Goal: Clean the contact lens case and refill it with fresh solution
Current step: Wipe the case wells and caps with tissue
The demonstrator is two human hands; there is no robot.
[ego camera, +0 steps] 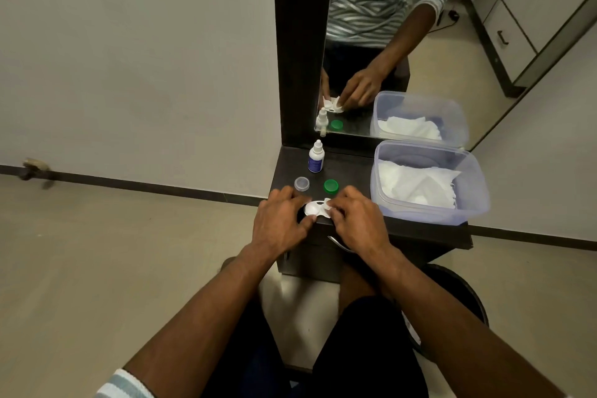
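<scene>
A person's left hand (279, 223) steadies the open lens case (318, 208) while right-hand fingers (339, 211) pinch tissue (327, 203) into a well, apparently wiping; refilling from the solution bottle (315, 158) seemingly follows.

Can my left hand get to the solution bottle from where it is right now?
Probably yes. The solution bottle stands upright just beyond the left hand, with only the low clear cap between them.
</scene>
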